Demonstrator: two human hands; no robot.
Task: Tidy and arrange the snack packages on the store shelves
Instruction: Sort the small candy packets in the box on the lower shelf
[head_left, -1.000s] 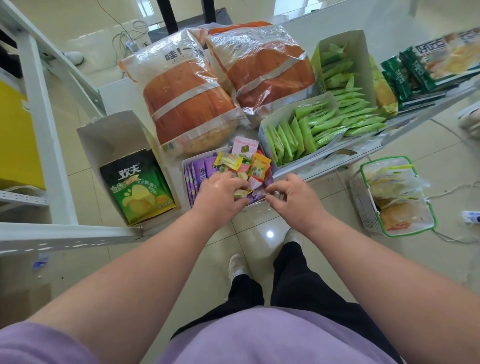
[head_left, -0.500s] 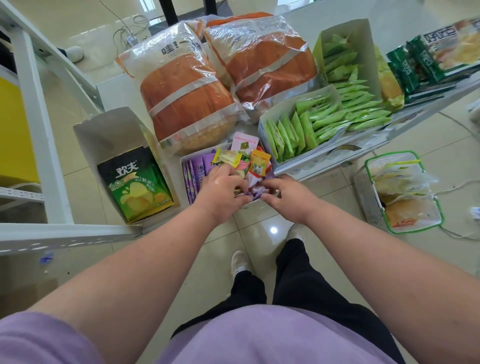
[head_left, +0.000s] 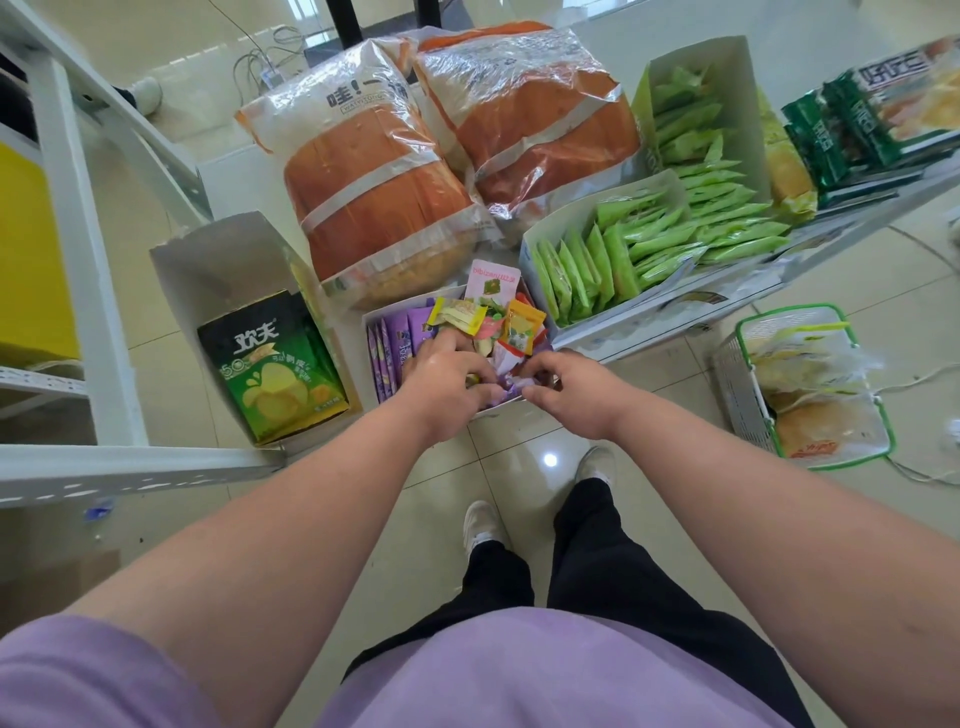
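At the shelf's (head_left: 244, 171) left front edge a grey box (head_left: 218, 260) stood open, with green chip bags (head_left: 270, 371) upright inside. Behind it, toward the back edge, two big orange bags (head_left: 379, 197) lay side by side, touching. At the front edge's middle sat a small white box (head_left: 374, 322) of mixed sachets (head_left: 483, 317), purple ones (head_left: 387, 345) standing in a row along its left wall. The left hand (head_left: 441, 382) lay over the box's near part, fingers curled down into the sachets; what they held I could not tell. The right hand (head_left: 566, 389), just beside it at the box's near right corner, pinched a small purple-white sachet (head_left: 511, 385) between thumb and fingertips. Right of that, a white box of green packets (head_left: 613, 260) sat along the front edge, with another such box (head_left: 696, 124) behind it. Dark green packs (head_left: 841, 130) lay at the shelf's right end. A basket (head_left: 737, 384) of bags stood on the floor, right of the hands.
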